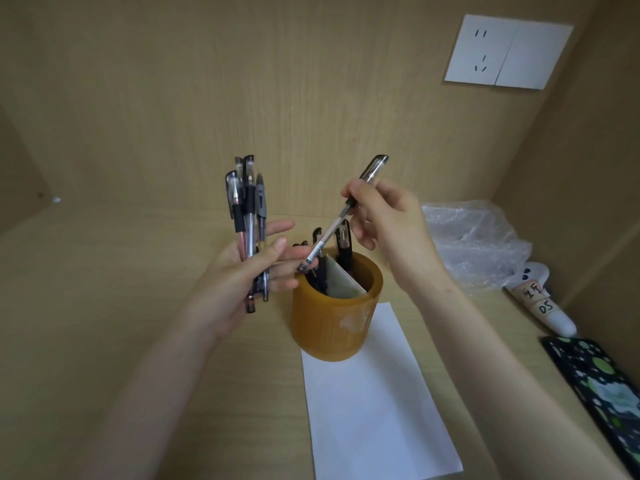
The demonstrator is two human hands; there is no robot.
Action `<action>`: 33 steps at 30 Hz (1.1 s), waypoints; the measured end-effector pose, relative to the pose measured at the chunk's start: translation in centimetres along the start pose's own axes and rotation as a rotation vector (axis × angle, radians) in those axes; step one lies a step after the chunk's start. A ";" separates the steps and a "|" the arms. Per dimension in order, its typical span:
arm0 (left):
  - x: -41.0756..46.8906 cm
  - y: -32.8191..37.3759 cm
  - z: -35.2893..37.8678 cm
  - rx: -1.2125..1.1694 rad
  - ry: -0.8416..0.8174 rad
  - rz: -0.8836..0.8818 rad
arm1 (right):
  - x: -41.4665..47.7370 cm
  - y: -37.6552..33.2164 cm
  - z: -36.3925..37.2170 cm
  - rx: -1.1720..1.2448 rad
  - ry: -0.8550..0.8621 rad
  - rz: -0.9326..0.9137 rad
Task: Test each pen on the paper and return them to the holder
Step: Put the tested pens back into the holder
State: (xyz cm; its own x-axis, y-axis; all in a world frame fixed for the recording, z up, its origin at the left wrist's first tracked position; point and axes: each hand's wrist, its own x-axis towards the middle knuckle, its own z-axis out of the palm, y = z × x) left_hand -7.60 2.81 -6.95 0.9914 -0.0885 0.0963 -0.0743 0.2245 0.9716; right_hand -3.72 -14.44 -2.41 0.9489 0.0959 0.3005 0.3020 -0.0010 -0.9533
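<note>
I read step: pen-picking | left hand (242, 282) grips pen bundle (247, 209) | right hand (388, 230) pinches single pen (325, 237), frame centre | next: uncap, tip to paper (374, 410)

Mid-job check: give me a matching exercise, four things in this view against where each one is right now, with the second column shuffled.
Things:
1. bundle of pens
2. single pen
3. pen holder
4. plastic bag

Places:
A. standing on the far end of the paper
B. gripped in the right hand
C. lying loose at the right rear
D. gripped in the left hand

Pairs: 1-D, 2-B, 3-A, 4-C
</note>
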 end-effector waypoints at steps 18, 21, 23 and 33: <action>-0.4 0.1 0.4 -0.058 0.018 0.087 | -1.3 0.6 -0.3 -0.531 -0.062 -0.102; -0.6 0.3 0.9 -0.014 -0.011 0.069 | -1.6 0.0 0.2 -0.338 -0.055 -0.024; -0.8 0.4 1.4 0.005 -0.057 0.057 | -1.5 0.0 0.9 -0.282 -0.121 0.029; -1.2 0.7 1.1 -0.081 -0.053 0.013 | -0.5 -0.5 0.2 0.056 -0.041 0.015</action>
State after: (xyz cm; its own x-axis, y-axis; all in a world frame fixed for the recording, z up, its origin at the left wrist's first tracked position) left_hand -8.98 2.04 -6.14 0.9832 -0.1358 0.1217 -0.0756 0.3037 0.9498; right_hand -4.30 -14.29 -2.12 0.9484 0.1374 0.2857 0.2809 0.0531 -0.9583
